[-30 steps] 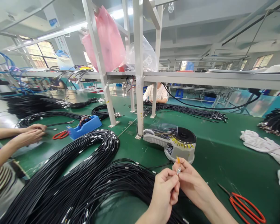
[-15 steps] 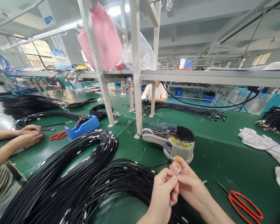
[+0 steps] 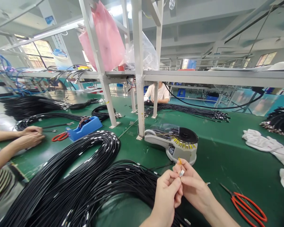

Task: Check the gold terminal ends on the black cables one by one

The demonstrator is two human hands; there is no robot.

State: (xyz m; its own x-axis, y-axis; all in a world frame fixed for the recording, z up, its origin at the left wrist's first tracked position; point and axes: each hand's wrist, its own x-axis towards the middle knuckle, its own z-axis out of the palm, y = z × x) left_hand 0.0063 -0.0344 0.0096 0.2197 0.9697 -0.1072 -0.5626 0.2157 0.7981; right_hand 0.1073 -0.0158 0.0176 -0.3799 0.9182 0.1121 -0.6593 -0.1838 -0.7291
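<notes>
Two bare hands, the left hand (image 3: 164,194) and right hand (image 3: 195,181), pinch a small silvery connector (image 3: 181,173) before a rounded grey tape machine (image 3: 182,153), and the thin amber strip (image 3: 179,161) by the right forefinger could stick askew if either grip slips.

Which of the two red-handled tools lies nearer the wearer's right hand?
The scissors at lower right, near the right hand, pointed tip showing; the other red handles lie far left by the blue dispenser.
</notes>
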